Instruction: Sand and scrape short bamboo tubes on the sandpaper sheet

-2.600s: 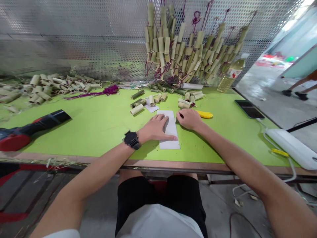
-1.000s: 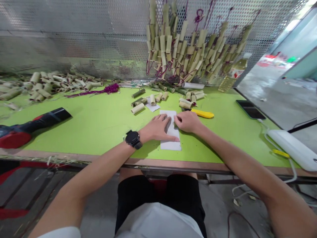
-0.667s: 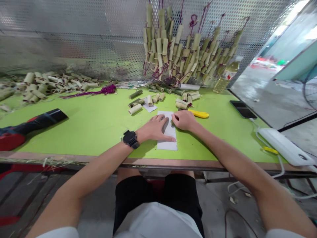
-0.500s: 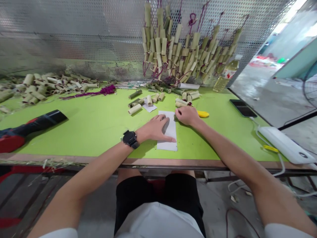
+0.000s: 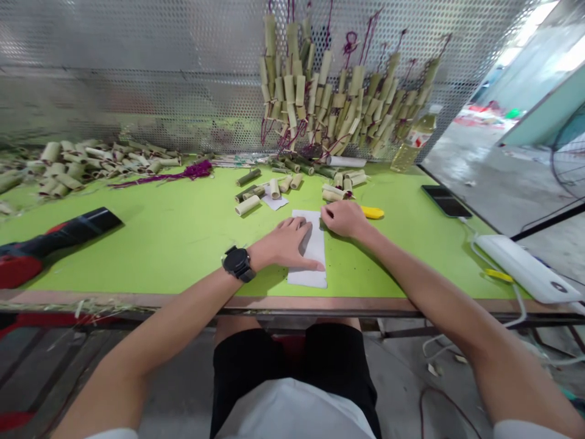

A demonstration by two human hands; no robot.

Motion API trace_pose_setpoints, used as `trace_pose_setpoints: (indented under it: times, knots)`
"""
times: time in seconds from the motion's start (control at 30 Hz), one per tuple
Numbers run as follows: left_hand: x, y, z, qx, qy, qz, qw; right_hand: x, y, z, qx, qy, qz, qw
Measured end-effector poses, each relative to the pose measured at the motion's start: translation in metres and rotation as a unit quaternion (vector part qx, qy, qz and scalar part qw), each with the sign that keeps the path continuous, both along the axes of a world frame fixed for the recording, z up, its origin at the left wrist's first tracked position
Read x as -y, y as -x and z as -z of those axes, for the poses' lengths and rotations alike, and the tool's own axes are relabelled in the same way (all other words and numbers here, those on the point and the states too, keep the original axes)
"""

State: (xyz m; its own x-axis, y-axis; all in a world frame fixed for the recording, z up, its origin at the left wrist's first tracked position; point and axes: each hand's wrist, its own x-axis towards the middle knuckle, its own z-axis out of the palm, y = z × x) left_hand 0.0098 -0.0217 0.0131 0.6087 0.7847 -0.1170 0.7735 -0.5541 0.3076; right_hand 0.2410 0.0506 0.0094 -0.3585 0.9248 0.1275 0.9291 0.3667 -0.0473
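Note:
My left hand (image 5: 287, 244), with a black watch on the wrist, lies with fingers spread on a white sheet of paper (image 5: 308, 277), pressing it flat on the green tabletop. My right hand (image 5: 342, 218) is closed at the paper's upper right edge; what its fingers pinch is hidden. A yellow object (image 5: 372, 212) sticks out just behind this hand, its far part out of sight. Beyond the hands lie several short cut bamboo tubes (image 5: 248, 206), some by a small scrap of white paper (image 5: 275, 200).
Bamboo bundles on purple cord (image 5: 351, 116) hang at the back. Left are a bamboo heap (image 5: 68, 167), purple string (image 5: 196, 171) and a red-black power tool (image 5: 55, 241). Right stand a bottle (image 5: 414, 143), a phone (image 5: 445, 201) and a white power bank (image 5: 525, 268) with cable.
The paper and my left hand have slid slightly toward the table's front edge. My right hand stays closed near the paper's upper right edge. The view has shifted a little.

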Motion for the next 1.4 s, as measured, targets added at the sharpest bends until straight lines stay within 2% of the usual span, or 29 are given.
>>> trace_pose_setpoints:
  times: [0.1,0.23,0.43,0.6,0.77,0.93,1.1,1.3,1.4]
  knots:
    - [0.001,0.000,-0.001,-0.006,-0.009,0.005,1.000,0.002,0.002,0.001,0.000,-0.001,-0.011,1.000]
    - [0.003,0.000,0.000,-0.013,-0.012,0.004,1.000,0.001,0.003,0.000,-0.006,-0.002,0.018,1.000]
    - [0.013,-0.001,-0.005,-0.005,0.004,-0.006,1.000,0.008,0.004,0.001,0.004,-0.002,-0.034,0.999]
    - [0.015,-0.002,-0.006,-0.003,0.008,-0.004,1.000,0.003,0.002,-0.001,-0.003,-0.002,0.015,1.000]
    - [0.015,-0.002,-0.002,0.005,0.003,0.005,1.000,0.008,0.005,-0.002,0.002,0.007,-0.026,1.000]
    - [0.015,-0.003,0.000,0.007,0.019,-0.002,1.000,0.002,0.003,-0.002,-0.009,-0.006,0.026,1.000]
    - [0.015,-0.002,0.000,-0.002,0.046,-0.004,0.999,0.003,-0.001,-0.001,-0.016,-0.008,0.001,1.000]
    - [0.014,-0.003,-0.005,-0.002,0.060,0.002,0.998,-0.005,-0.001,0.001,-0.053,-0.024,0.026,0.998]
    - [0.014,-0.003,-0.004,0.002,0.054,0.003,0.999,-0.005,-0.004,0.005,-0.060,-0.034,0.008,0.998]
